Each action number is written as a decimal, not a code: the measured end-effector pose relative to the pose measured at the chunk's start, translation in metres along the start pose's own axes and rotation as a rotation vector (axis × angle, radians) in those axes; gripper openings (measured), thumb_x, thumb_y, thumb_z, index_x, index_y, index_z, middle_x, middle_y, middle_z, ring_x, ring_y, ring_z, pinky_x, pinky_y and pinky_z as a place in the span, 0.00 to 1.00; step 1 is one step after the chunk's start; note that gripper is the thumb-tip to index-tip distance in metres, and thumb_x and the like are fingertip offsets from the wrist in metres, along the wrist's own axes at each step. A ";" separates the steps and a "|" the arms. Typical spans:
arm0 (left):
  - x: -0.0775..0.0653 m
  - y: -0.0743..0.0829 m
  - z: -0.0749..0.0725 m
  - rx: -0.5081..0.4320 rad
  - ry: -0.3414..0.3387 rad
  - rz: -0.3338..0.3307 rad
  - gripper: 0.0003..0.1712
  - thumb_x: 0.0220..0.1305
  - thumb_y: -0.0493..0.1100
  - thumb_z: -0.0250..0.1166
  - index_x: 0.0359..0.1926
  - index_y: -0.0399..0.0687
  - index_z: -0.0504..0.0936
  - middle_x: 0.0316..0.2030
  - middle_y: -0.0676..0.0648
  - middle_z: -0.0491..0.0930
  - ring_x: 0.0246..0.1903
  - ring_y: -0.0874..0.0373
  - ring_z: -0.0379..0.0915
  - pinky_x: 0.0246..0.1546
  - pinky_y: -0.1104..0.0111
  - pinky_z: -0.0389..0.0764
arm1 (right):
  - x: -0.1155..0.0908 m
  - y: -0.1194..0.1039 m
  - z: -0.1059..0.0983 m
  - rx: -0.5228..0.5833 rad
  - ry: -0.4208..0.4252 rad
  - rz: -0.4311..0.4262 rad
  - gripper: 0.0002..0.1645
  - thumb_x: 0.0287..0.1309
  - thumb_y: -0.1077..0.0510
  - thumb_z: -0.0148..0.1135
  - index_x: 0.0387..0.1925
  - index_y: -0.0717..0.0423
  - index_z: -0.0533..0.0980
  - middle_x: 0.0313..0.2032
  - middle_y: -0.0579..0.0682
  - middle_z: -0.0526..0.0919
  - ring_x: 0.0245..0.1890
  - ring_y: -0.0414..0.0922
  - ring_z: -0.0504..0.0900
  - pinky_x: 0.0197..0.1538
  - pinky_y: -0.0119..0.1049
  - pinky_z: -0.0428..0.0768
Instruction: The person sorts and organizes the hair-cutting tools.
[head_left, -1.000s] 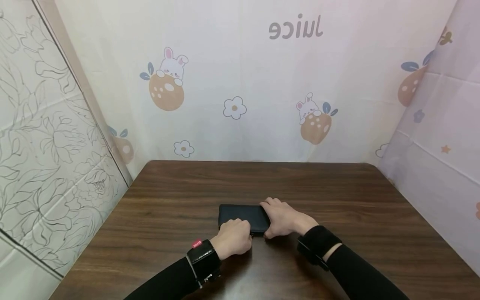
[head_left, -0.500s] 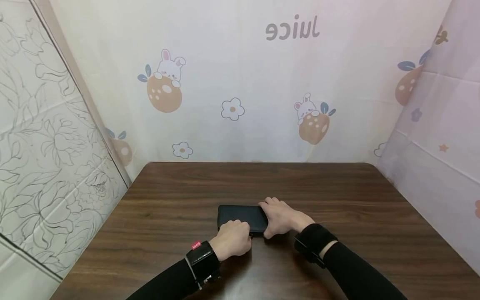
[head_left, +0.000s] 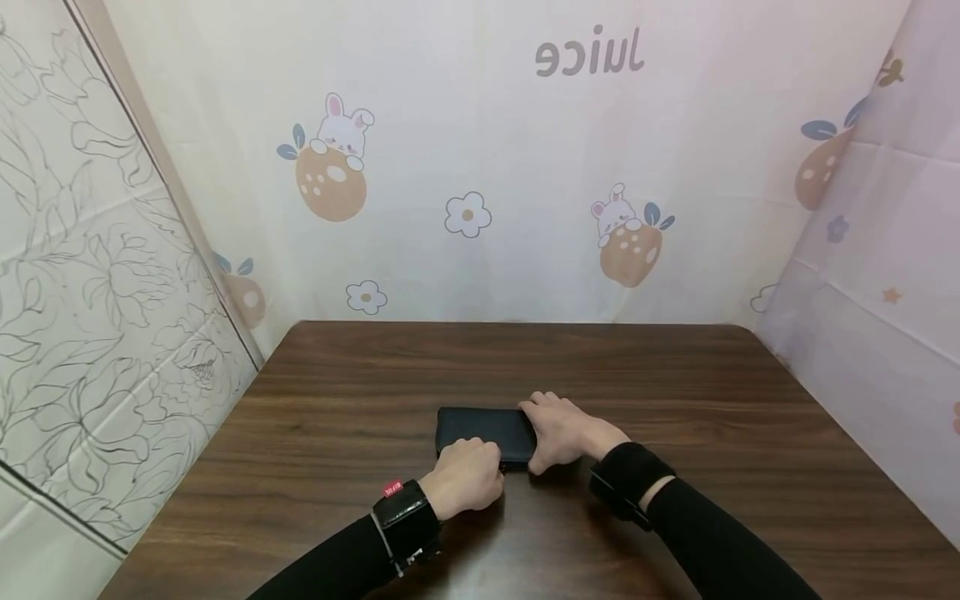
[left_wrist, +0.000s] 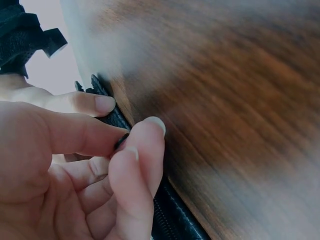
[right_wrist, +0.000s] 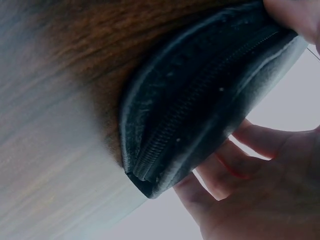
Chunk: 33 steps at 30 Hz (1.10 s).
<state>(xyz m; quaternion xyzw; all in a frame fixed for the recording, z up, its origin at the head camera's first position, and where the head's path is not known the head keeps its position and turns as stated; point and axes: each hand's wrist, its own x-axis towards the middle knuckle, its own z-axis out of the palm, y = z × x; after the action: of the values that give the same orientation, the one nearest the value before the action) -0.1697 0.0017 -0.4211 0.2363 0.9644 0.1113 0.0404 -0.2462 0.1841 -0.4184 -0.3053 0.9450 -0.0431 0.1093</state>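
A black zip wallet (head_left: 491, 429) lies flat on the brown wooden table, its long sides running left to right. At the wallet's near edge, my left hand (head_left: 467, 477) has curled fingers. In the left wrist view its thumb and fingers pinch a small dark zipper pull (left_wrist: 121, 141), mostly hidden by the fingertips. My right hand (head_left: 567, 435) grips the wallet's right end, thumb at the near edge and fingers over the far side. The right wrist view shows zipper teeth (right_wrist: 172, 122) along that end, closed as far as I can see.
Wood-grain table (head_left: 360, 375) surrounds the wallet on every side. A pale printed curtain (head_left: 480, 150) hangs behind the table's back edge. Floral panels (head_left: 112, 292) stand at the left, and another printed curtain (head_left: 885, 333) hangs at the right.
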 end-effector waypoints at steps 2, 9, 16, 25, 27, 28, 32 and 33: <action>0.000 -0.001 0.000 -0.003 -0.002 0.001 0.15 0.55 0.42 0.58 0.13 0.53 0.69 0.12 0.55 0.63 0.11 0.61 0.61 0.09 0.70 0.63 | 0.001 0.000 0.000 -0.004 -0.001 0.005 0.54 0.31 0.39 0.69 0.62 0.57 0.62 0.51 0.51 0.68 0.46 0.46 0.65 0.49 0.44 0.67; 0.001 -0.002 0.000 -0.011 0.010 0.012 0.17 0.55 0.42 0.58 0.12 0.52 0.67 0.11 0.55 0.61 0.10 0.61 0.59 0.08 0.71 0.61 | 0.001 0.001 -0.001 0.000 -0.005 0.027 0.55 0.31 0.40 0.69 0.62 0.57 0.61 0.51 0.51 0.67 0.45 0.46 0.65 0.49 0.45 0.67; 0.000 -0.003 -0.002 -0.012 0.017 0.018 0.17 0.56 0.42 0.58 0.12 0.52 0.67 0.12 0.55 0.62 0.11 0.61 0.59 0.09 0.71 0.62 | 0.001 -0.002 -0.003 0.004 -0.007 0.032 0.55 0.31 0.39 0.69 0.62 0.57 0.62 0.51 0.51 0.67 0.45 0.46 0.65 0.49 0.45 0.67; -0.003 -0.004 -0.001 -0.027 0.008 0.001 0.17 0.56 0.41 0.58 0.13 0.52 0.68 0.12 0.54 0.60 0.10 0.61 0.58 0.09 0.71 0.61 | 0.001 -0.002 0.000 0.016 -0.007 0.017 0.54 0.32 0.39 0.69 0.62 0.57 0.61 0.51 0.52 0.67 0.45 0.47 0.64 0.48 0.45 0.66; -0.003 -0.004 0.000 -0.022 0.000 0.002 0.17 0.56 0.41 0.58 0.13 0.51 0.68 0.11 0.54 0.61 0.10 0.61 0.58 0.09 0.72 0.60 | 0.001 -0.002 0.001 0.018 -0.011 0.015 0.54 0.32 0.39 0.69 0.62 0.57 0.61 0.51 0.52 0.67 0.45 0.47 0.64 0.48 0.45 0.66; -0.003 -0.004 0.000 -0.019 -0.003 0.004 0.16 0.56 0.41 0.58 0.13 0.51 0.69 0.12 0.54 0.61 0.10 0.61 0.58 0.09 0.71 0.60 | 0.000 -0.002 0.001 0.020 -0.012 0.016 0.54 0.32 0.39 0.69 0.62 0.57 0.61 0.51 0.52 0.67 0.46 0.47 0.64 0.48 0.45 0.66; -0.001 -0.003 -0.002 0.003 0.004 0.019 0.15 0.55 0.41 0.59 0.14 0.51 0.69 0.12 0.54 0.61 0.11 0.61 0.58 0.09 0.71 0.60 | 0.000 -0.001 0.001 0.009 -0.005 0.022 0.54 0.32 0.39 0.69 0.62 0.57 0.61 0.51 0.51 0.67 0.45 0.46 0.64 0.48 0.45 0.66; 0.000 -0.002 -0.003 0.006 0.007 0.021 0.15 0.55 0.41 0.59 0.14 0.51 0.69 0.12 0.54 0.61 0.11 0.61 0.58 0.09 0.71 0.60 | 0.000 -0.001 0.001 0.007 -0.002 0.024 0.54 0.31 0.39 0.69 0.62 0.57 0.62 0.50 0.51 0.67 0.45 0.46 0.64 0.48 0.45 0.66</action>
<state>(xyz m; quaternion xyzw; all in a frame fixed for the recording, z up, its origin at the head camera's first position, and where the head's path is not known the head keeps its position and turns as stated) -0.1709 -0.0011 -0.4192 0.2463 0.9623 0.1095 0.0350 -0.2457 0.1833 -0.4195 -0.2934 0.9484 -0.0446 0.1118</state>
